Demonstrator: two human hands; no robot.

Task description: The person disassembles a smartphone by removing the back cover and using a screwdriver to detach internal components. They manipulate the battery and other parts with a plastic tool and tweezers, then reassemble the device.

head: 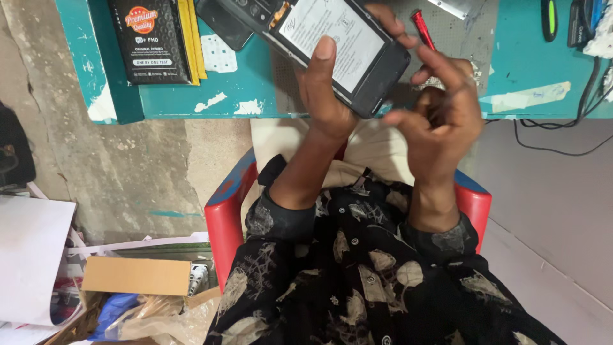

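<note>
Head view: one opened phone (338,45), back cover off, sits gripped in the left hand (325,96), thumb pressed on its white-labelled battery. Just right of those fingers, the right hand (440,121) pinches one red-handled screwdriver (423,29). Beyond the fingertips lie one black box (150,41) and one teal table (543,76).

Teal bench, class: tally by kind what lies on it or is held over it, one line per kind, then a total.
Opened phone in the left hand: 1
Red-handled screwdriver by the right hand: 1
Black printed box: 1
Loose dark back cover: 1
Green-handled tool: 1
Total: 5
</note>
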